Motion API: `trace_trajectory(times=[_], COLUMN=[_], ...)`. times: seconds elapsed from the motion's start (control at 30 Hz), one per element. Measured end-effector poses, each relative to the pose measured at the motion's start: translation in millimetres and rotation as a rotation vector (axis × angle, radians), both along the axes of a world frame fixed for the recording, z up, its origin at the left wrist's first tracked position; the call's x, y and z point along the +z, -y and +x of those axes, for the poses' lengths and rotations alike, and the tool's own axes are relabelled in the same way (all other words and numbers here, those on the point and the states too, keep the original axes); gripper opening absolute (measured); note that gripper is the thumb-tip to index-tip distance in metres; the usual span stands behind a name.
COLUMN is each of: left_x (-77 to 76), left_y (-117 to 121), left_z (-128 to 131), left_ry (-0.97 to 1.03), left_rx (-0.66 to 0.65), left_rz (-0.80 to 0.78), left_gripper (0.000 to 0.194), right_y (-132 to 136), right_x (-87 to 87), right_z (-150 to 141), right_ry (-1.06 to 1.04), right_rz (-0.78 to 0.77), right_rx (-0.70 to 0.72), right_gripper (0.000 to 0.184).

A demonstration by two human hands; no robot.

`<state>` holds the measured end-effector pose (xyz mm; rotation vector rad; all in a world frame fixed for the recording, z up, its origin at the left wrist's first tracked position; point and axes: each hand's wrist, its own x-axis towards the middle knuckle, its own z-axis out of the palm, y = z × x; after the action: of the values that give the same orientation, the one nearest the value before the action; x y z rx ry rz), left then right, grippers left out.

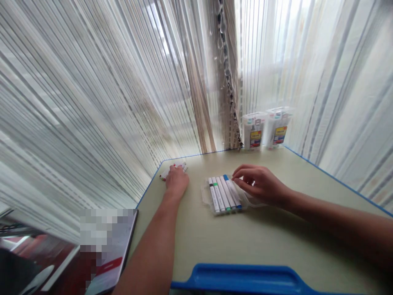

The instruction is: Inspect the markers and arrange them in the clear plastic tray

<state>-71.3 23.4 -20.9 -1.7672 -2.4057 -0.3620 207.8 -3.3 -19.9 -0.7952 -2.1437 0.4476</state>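
My left hand (pixel 177 181) is at the table's far left corner, its fingers curled down over a few white markers (pixel 164 175) with red marks. Its fingertips are largely hidden behind the back of the hand. An open clear plastic case (pixel 206 196) lies near the middle of the table. Several white markers (pixel 221 196) with black, green and blue bands lie side by side in it. Just right of these, my right hand (pixel 260 182) hovers over the case's clear right part, fingers bent and a gap between thumb and fingers. Nothing shows in its grasp.
Two clear marker boxes (pixel 253 133) with yellow labels stand at the back right of the pale table (pixel 245 241). String curtains (pixel 123 82) hang behind. A blue raised edge (pixel 242 272) runs along the front. At lower left is a flat panel (pixel 118 250), partly blurred out.
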Motion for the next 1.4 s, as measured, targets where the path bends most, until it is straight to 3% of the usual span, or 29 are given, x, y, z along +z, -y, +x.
trace_trajectory(times=[0.4, 0.6, 0.67, 0.73, 0.83, 0.9, 1.1, 1.23, 1.4], left_x=[-11.6, -2.4, 2.7, 7.6, 15.0, 19.8, 26.4, 22.7, 18.4], left_y=[-9.4, -3.8, 0.2, 5.4, 14.8, 20.7, 28.8, 29.2, 30.5], left_z=[2.1, 22.2, 33.3, 44.7, 57.9, 62.3, 65.8, 70.9, 76.6], left_ry=[0.143, 0.265, 0.481, 0.894, 1.468, 1.682, 1.846, 1.884, 1.882], left_rx=[-0.211, -0.32, -0.39, -0.477, -0.599, -0.67, -0.778, -0.78, -0.802], left_rz=[0.007, 0.125, 0.204, 0.248, 0.199, 0.13, 0.002, -0.013, -0.028], left_gripper=[0.03, 0.033, 0.029, 0.021, 0.012, 0.014, 0.026, 0.028, 0.032], right_y=[0.5, 0.0, -1.3, -2.2, -2.0, -0.4, 7.2, 9.6, 11.2], right_x=[-0.1, -0.6, -1.2, -1.4, -0.3, 1.4, 6.1, 3.3, -0.2], right_z=[-2.2, -2.0, -2.0, -2.1, -2.5, -2.8, -3.2, -3.0, -4.4], right_ry=[0.036, 0.055, 0.07, 0.077, 0.07, 0.06, 0.064, 0.091, 0.078], right_rz=[-0.015, -0.017, -0.012, -0.008, -0.014, -0.04, -0.061, -0.05, 0.036], right_rx=[0.027, 0.019, 0.021, 0.017, -0.034, -0.073, -0.016, 0.042, 0.012], right_gripper=[0.021, 0.021, 0.022, 0.023, 0.027, 0.031, 0.034, 0.029, 0.025])
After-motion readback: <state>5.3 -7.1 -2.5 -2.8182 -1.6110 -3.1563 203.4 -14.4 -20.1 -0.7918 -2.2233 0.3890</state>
